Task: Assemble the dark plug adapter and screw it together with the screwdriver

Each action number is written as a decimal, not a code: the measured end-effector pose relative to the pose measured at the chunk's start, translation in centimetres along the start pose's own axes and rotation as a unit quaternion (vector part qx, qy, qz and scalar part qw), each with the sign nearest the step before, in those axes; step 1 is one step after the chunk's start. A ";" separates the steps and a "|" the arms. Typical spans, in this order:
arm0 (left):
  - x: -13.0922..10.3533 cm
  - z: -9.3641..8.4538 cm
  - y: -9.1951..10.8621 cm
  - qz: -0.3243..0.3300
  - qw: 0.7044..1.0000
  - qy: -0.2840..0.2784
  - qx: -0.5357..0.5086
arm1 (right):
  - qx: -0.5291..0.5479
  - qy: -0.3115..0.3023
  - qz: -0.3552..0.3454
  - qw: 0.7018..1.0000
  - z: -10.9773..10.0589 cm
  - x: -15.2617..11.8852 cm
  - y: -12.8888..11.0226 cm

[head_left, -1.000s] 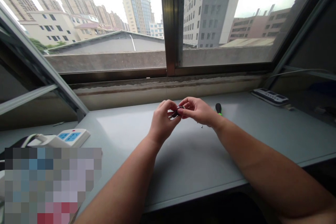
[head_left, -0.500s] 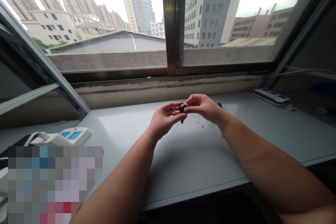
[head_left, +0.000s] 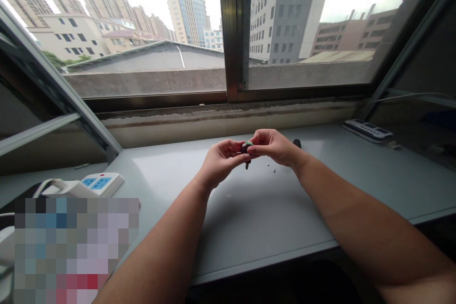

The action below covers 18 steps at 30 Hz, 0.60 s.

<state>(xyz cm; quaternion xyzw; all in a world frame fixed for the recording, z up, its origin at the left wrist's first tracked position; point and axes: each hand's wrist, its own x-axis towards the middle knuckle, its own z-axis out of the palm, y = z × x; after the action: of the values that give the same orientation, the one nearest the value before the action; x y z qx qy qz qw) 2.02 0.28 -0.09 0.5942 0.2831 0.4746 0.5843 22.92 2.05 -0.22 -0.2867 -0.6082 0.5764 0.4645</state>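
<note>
Above the table, my left hand (head_left: 223, 161) and my right hand (head_left: 272, 145) meet at a small dark rounded object (head_left: 244, 148). A green piece shows along its top edge, beside my right fingertips. Both hands pinch this object between thumb and fingers, and its kind is too small to make out. Below my left thumb a short dark stem (head_left: 247, 165) points down; whether it is joined to the object I cannot tell. Two tiny metallic bits (head_left: 274, 170), perhaps screws, lie on the table to the right. A black object (head_left: 297, 143) sits partly hidden behind my right wrist.
The grey table (head_left: 256, 242) runs beneath a window with a dark frame (head_left: 233, 90). A white power strip (head_left: 114, 181) with cords stands at the left, beside a blurred-out patch. Another power strip (head_left: 368, 131) lies at the back right. Metal struts (head_left: 85, 114) rise at the left.
Both hands have shifted very slightly left, and the held object has turned a little. More of the stem below and of the black object behind my right wrist shows now.
</note>
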 end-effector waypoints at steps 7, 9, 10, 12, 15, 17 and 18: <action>0.2 -0.6 0.3 -0.025 0.999 -0.001 0.023 | 0.009 0.000 0.027 1.000 -0.5 0.0 -0.2; 0.4 -1.3 0.2 -0.028 0.990 0.043 0.132 | 0.014 0.017 0.028 0.999 -0.9 0.0 -0.2; 0.4 -1.8 0.1 -0.033 0.973 0.068 0.216 | 0.015 0.025 0.029 0.999 -1.1 0.0 -0.1; 0.4 -2.9 -0.3 -0.055 0.914 0.084 0.394 | 0.007 0.034 0.031 0.999 -1.4 0.1 0.0; 0.3 -4.2 -0.7 -0.097 0.836 0.041 0.539 | -0.006 0.026 0.039 0.999 -1.7 0.1 0.2; 0.1 -4.5 -0.7 -0.089 0.820 0.039 0.563 | -0.006 0.018 0.045 0.999 -1.7 0.1 0.3; 0.1 -4.4 -0.6 -0.071 0.826 0.045 0.557 | -0.003 0.014 0.047 0.999 -1.7 0.1 0.4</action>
<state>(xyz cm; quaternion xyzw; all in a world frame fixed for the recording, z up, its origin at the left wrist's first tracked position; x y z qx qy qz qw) -1.73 2.30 -1.20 0.7749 0.5669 0.2196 0.1730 24.33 2.92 -0.70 -0.3248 -0.5894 0.5914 0.4443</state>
